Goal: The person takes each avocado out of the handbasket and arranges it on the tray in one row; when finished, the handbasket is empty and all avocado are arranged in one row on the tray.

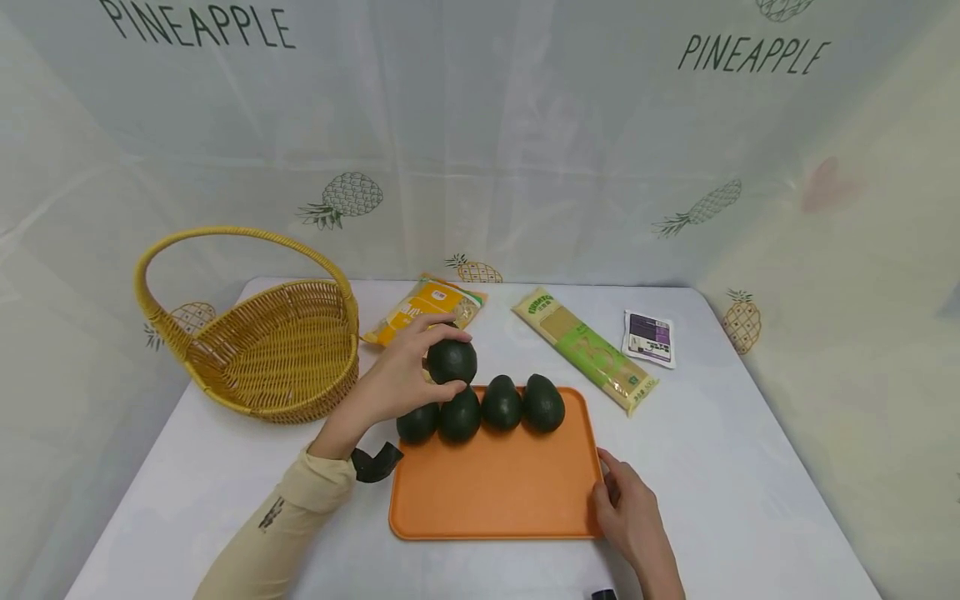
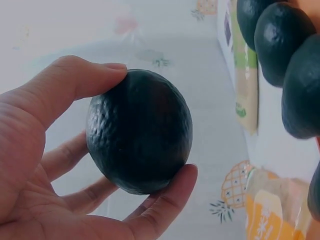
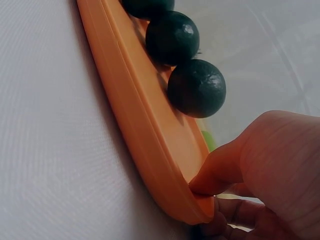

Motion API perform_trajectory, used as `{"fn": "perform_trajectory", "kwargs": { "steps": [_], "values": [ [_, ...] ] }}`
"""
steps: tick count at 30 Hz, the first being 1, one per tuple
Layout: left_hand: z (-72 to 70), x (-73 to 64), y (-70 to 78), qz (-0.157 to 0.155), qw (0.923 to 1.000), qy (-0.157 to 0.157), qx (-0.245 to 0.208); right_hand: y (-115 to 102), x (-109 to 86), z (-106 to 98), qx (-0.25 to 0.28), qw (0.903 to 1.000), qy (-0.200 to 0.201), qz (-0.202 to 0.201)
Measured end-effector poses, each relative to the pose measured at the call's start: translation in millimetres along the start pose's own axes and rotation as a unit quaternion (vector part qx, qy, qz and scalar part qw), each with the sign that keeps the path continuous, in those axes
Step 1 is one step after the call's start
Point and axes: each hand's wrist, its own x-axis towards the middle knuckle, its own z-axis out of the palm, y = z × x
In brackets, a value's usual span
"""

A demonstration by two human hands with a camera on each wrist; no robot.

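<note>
My left hand (image 1: 397, 375) holds a dark green avocado (image 1: 452, 362) between thumb and fingers, raised above the back left of the orange tray (image 1: 495, 492). In the left wrist view the held avocado (image 2: 140, 132) shows its bumpy skin, with fingertips round its sides. Several more avocados (image 1: 543, 404) lie in a row along the tray's back edge, partly hidden on the left by the hand. My right hand (image 1: 633, 512) pinches the tray's right rim near the front corner; the right wrist view shows the thumb inside the tray (image 3: 135, 115) and the fingers outside.
A yellow wicker basket (image 1: 288, 346) with a tall handle stands at the left. Behind the tray lie an orange packet (image 1: 431, 304), a long green-and-beige packet (image 1: 588, 350) and a small white-and-purple sachet (image 1: 649, 338). Pineapple-printed sheeting (image 1: 525, 167) hangs behind the white table (image 1: 750, 500).
</note>
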Motion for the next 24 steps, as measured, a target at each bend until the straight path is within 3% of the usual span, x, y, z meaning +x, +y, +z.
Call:
{"fn": "perform_trajectory", "kwargs": {
  "steps": [19, 24],
  "values": [
    [25.6, 19.5, 7.8, 0.038, 0.9986, -0.021, -0.030, 0.9, -1.0, -0.5, 0.003, 1.0000, 0.004, 0.002],
    [35.0, 23.5, 8.1, 0.041, 0.9986, -0.029, -0.017, 1.0, -0.9, 0.0, 0.004, 1.0000, 0.005, -0.001]
  ]
}}
